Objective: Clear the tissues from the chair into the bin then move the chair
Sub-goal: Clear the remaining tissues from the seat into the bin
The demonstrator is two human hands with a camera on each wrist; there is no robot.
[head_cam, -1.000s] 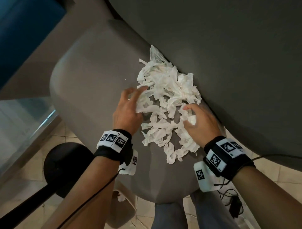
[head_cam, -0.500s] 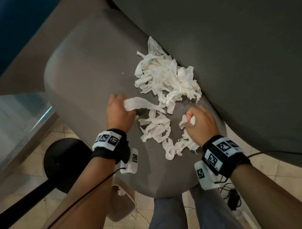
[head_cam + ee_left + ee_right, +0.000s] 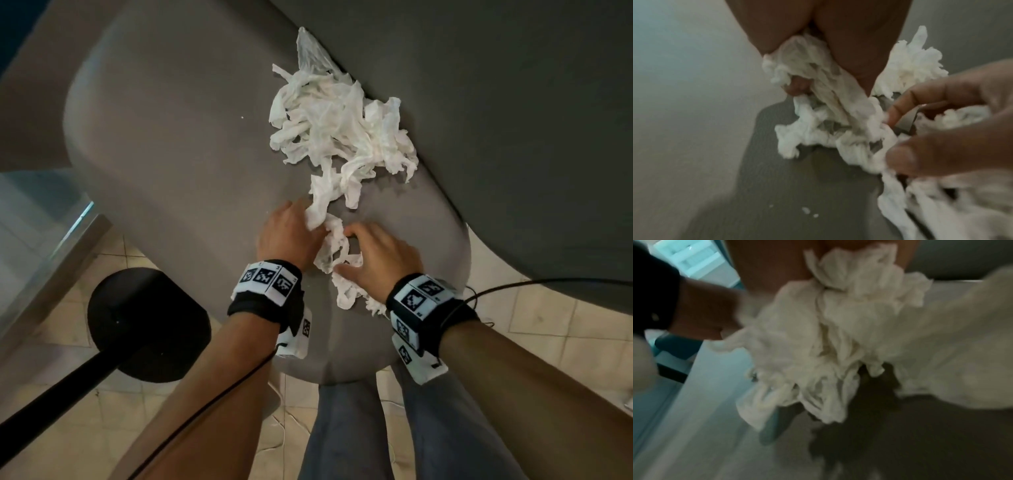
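Note:
On the grey chair seat [image 3: 178,144], a heap of torn white tissues [image 3: 342,130] lies against the backrest [image 3: 496,102], with a scrap of clear plastic [image 3: 310,51] at its far end. Nearer the front edge my two hands meet over a smaller bunch of tissues [image 3: 330,250]. My left hand [image 3: 301,226] grips strips of this bunch [image 3: 828,113] in curled fingers. From the right, my right hand [image 3: 363,250] curls round the same bunch [image 3: 818,345]; a few strips trail under its wrist. Both wrist views are blurred.
A black round base with a pole [image 3: 147,322] stands on the tiled floor [image 3: 548,342] at the left. My legs [image 3: 342,428] are below the seat's front edge. A thin cable [image 3: 496,284] runs off to the right. A glass and metal edge [image 3: 51,222] is at the far left.
Both hands have pulled back towards the seat's front and come together, dragging a bunch of tissues away from the main heap, which stays by the backrest.

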